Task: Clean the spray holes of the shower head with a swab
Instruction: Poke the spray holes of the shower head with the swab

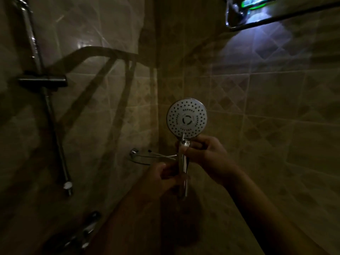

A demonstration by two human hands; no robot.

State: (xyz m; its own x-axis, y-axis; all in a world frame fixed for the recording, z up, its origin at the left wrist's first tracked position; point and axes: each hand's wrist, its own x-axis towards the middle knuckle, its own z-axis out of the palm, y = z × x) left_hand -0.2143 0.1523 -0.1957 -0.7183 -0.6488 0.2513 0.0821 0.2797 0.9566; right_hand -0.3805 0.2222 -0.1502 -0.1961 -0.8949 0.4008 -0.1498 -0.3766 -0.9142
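The shower head (187, 118) is held upright in front of the corner where two tiled walls (276, 111) meet. There is open air to either side of it, a small glass shelf (145, 159) sits just behind its chrome handle, the slide rail (49, 111) is well apart to the left, and a metal rack (276, 19) hangs overhead, where a green-lit item is too blurred to read. Its round pale face, ringed with dark spray holes around a central dial, points at the camera. The left hand (163, 176) is wrapped round the handle low down, and the right hand (206, 153) pinches a thin swab (183, 138) whose tip touches the face's lower edge.
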